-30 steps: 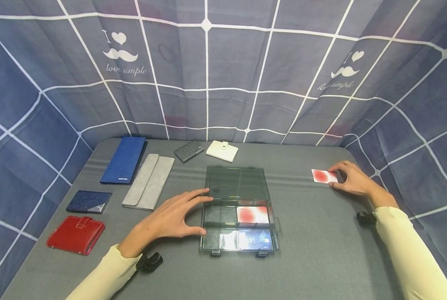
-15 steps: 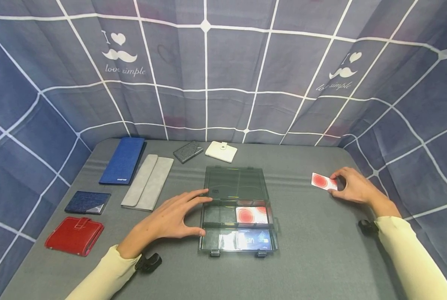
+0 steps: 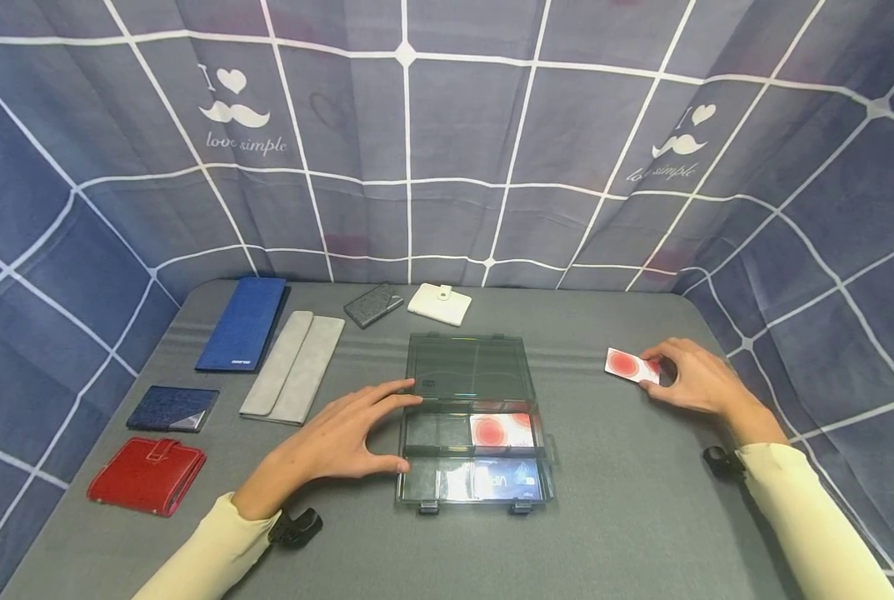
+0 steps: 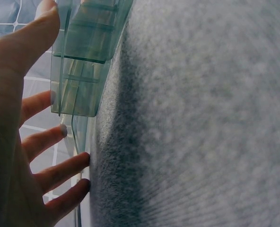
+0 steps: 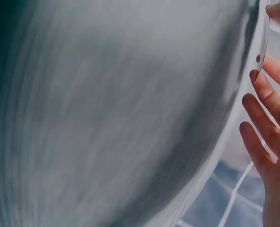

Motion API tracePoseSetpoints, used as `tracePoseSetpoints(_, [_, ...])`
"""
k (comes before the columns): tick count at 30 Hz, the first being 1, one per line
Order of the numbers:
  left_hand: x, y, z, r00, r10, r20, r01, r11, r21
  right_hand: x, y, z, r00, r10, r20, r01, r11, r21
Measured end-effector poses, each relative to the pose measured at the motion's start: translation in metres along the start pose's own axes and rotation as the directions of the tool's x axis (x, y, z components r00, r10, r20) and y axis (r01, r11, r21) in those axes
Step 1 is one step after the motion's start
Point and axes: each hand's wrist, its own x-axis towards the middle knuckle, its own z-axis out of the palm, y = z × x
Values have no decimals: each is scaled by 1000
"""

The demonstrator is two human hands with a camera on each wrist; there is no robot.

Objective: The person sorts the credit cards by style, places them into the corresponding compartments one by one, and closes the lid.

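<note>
1. head view: a person in cream sleeves works at a grey felt-covered table [image 3: 626, 500] with blue checked cloth behind it.
2. the right hand [image 3: 690, 379] pinches a white card with a red circle [image 3: 626, 365] by its right end, fingers curled on it; the card sits low over the table, well right of the box.
3. compared with a second ago, the card and hand have slid a little left and nearer, toward the translucent smoky plastic compartment box [image 3: 472, 417]; i judge the card is on its way to the box.
4. the left hand [image 3: 337, 442] has not moved: fingers spread wide and nearly straight, index tip and thumb touching the box's left wall, gripping nothing.
5. inside the box lie a matching red-circle card [image 3: 501, 430] and a blue card [image 3: 510, 481] in the near compartments.
6. at the left lie a red leather wallet [image 3: 147, 477], a long blue wallet [image 3: 242, 322] and a grey felt pouch [image 3: 293, 365].
7. right wrist view: blurred, only fingers show.
</note>
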Motion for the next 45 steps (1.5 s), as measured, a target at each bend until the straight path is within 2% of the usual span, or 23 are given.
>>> tracePoseSetpoints(14, [-1, 1, 0, 999, 24, -25, -23, 1000, 1, 18, -68, 2, 983, -173, -54, 174, 985, 11])
tracePoseSetpoints(25, [0, -1, 0, 1000, 5, -8, -5, 1000, -2, 26, -131, -4, 944, -323, -66, 326, 944, 46])
tracePoseSetpoints(35, [-1, -1, 0, 1000, -1, -1, 1, 1000, 0, 26, -161, 8, 927, -374, -34, 376, 923, 85])
tracePoseSetpoints(45, [0, -1, 0, 1000, 6, -8, -5, 1000, 4, 29, -185, 18, 895, -445, -37, 446, 891, 80])
